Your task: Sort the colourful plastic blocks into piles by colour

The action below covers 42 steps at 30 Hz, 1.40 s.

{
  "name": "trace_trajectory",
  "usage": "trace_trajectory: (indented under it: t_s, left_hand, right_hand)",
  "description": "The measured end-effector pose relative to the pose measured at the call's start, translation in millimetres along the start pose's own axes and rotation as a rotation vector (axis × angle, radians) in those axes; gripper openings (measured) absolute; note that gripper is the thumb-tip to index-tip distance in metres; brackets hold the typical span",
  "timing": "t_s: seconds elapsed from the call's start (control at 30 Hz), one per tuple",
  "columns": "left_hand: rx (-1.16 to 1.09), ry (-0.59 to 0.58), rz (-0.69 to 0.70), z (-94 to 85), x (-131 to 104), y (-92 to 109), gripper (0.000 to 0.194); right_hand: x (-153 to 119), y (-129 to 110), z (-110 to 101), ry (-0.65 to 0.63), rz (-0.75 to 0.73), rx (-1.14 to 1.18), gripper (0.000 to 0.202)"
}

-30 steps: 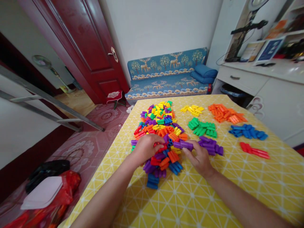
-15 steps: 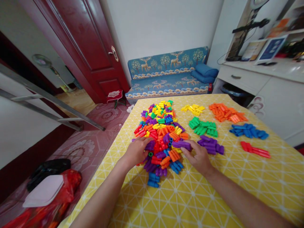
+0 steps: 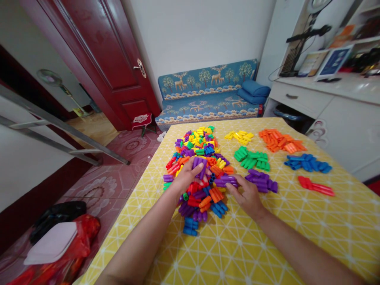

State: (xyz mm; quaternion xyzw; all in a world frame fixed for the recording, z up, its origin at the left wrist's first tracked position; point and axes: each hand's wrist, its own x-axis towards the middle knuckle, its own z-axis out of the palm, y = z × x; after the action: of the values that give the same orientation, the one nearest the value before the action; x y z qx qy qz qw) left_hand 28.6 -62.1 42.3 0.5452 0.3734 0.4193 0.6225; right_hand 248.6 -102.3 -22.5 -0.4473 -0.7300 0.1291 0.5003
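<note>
My left hand (image 3: 189,174) grips a purple plastic toy block (image 3: 200,167), made of joined tubes, above a mixed pile of coloured blocks (image 3: 192,198). Between the fingers of my right hand (image 3: 247,196) is another purple block (image 3: 225,181), held low at the pile's right side. Sorted groups lie to the right: purple blocks (image 3: 263,181) just past my right fingertips, green blocks (image 3: 252,159) behind them, and yellow blocks (image 3: 240,137) farther back. Orange blocks (image 3: 280,140), blue blocks (image 3: 308,162) and a few red blocks (image 3: 316,186) are farther right.
A yellow patterned cloth (image 3: 237,249) covers the table. Behind it stands a blue sofa (image 3: 204,103), with a white cabinet (image 3: 341,126) at the right. On the left are a metal ladder (image 3: 59,128), a red stool (image 3: 142,119) and bags (image 3: 86,233) on the floor.
My left hand has lifted a purple block out of the pile and moved up and right with it. My right hand still holds its purple block in nearly the same place.
</note>
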Motion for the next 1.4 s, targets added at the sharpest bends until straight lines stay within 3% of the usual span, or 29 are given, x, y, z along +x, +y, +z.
trace_trajectory:
  t_s: [0.13, 0.27, 0.47, 0.57, 0.8, 1.07, 1.17, 1.3, 1.4]
  left_hand:
    - [-0.23, -0.103, -0.032, 13.5, -4.4, -3.2, 0.032]
    - [-0.194, -0.116, 0.023, 14.7, -10.1, -2.5, 0.036]
    - [0.047, -0.145, 0.01, 24.2, -13.9, -4.7, 0.035]
    - [0.277, -0.14, 0.015, 32.8, -17.6, -4.9, 0.034]
    - [0.835, -0.089, 0.251, 49.2, -26.4, -4.2, 0.024]
    - [0.858, -0.093, 0.286, 49.8, -27.1, -6.9, 0.032]
    - [0.836, -0.031, 0.299, 45.4, -25.3, -8.4, 0.029]
    - [0.78, 0.097, 0.305, 38.0, -25.3, -9.9, 0.031]
    - [0.724, 0.078, 0.349, 36.1, -25.8, -11.1, 0.038]
  right_hand:
    - [0.6, -0.5, -1.9, 0.026, 0.048, 0.053, 0.014]
    - [-0.7, 3.3, 0.7, 0.02, 0.097, 0.099, 0.016]
    - [-4.1, 9.1, -0.5, 0.057, 0.087, 0.139, 0.027]
    - [-5.2, 4.1, -6.7, -0.025, 0.051, 0.229, 0.029]
    - [-3.6, -16.3, -6.0, -0.133, 0.213, 0.39, 0.03]
    - [0.2, -17.7, -1.8, -0.161, 0.296, 0.47, 0.016]
    - [1.9, -14.9, -5.1, -0.086, 0.362, 0.551, 0.017]
    - [4.8, -8.8, -8.4, 0.155, 0.445, 0.584, 0.019]
    - [6.5, -8.5, -6.6, 0.136, 0.415, 0.572, 0.022]
